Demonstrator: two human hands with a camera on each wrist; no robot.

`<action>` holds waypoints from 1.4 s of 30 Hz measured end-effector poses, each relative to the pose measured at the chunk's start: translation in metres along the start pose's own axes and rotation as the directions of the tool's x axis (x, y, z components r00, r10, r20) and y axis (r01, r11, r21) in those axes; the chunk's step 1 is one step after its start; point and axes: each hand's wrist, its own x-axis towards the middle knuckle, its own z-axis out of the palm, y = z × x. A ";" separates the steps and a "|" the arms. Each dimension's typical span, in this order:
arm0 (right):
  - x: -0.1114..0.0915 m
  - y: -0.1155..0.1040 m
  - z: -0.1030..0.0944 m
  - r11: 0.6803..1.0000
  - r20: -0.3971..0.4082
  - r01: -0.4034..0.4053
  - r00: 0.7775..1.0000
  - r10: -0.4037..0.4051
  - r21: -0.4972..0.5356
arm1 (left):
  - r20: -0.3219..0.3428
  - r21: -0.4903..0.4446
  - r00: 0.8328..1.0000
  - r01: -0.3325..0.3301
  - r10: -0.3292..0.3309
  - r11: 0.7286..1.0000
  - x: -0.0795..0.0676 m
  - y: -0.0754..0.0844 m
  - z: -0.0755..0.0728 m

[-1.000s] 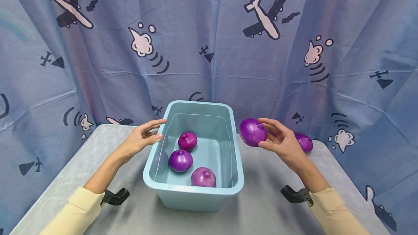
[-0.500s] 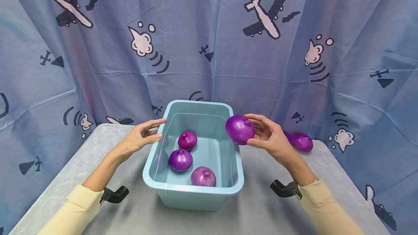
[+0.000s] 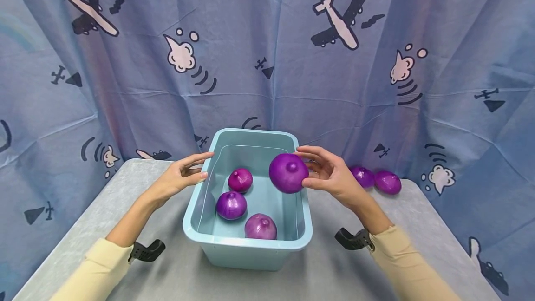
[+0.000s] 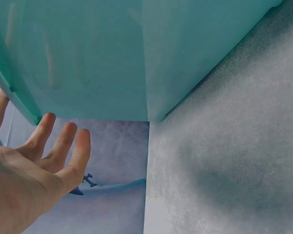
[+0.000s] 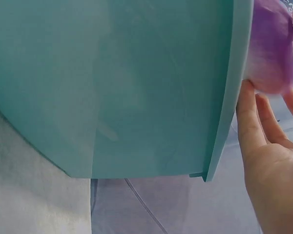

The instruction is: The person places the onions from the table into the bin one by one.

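A purple onion is held at the fingertips of my right hand, over the right part of a light blue plastic bin. In the right wrist view the same onion shows beyond the bin's rim and looks blurred. Inside the bin lie a small magenta onion, a purple onion and a paler onion. At the bin's left rim, my left hand has its fingers loosely extended, fingertips at the edge. Its palm holds nothing in the left wrist view.
Two more purple onions, one nearer and one farther right, lie at the back right of the grey table. A blue curtain printed with airplanes hangs behind the table. Black bands circle both wrists.
My right hand has carried the onion leftward from beside the bin to over its inside. Both onions at the back right now show. My left hand has stayed in place.
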 end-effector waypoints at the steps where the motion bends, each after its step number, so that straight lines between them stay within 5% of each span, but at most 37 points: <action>1: 0.000 0.000 0.000 1.000 0.002 0.003 1.000 -0.003 0.004 | 0.000 0.000 1.000 -0.001 0.001 1.000 0.000 0.000 0.000; 15: -0.021 0.002 -0.016 0.997 -0.096 -0.042 0.995 0.036 -0.069 | 0.006 0.001 1.000 -0.005 0.005 1.000 -0.001 0.004 0.001; 42: -0.101 0.025 -0.085 0.971 -0.248 -0.179 0.959 0.137 -0.156 | 0.019 -0.009 1.000 0.008 -0.008 1.000 -0.002 0.002 0.002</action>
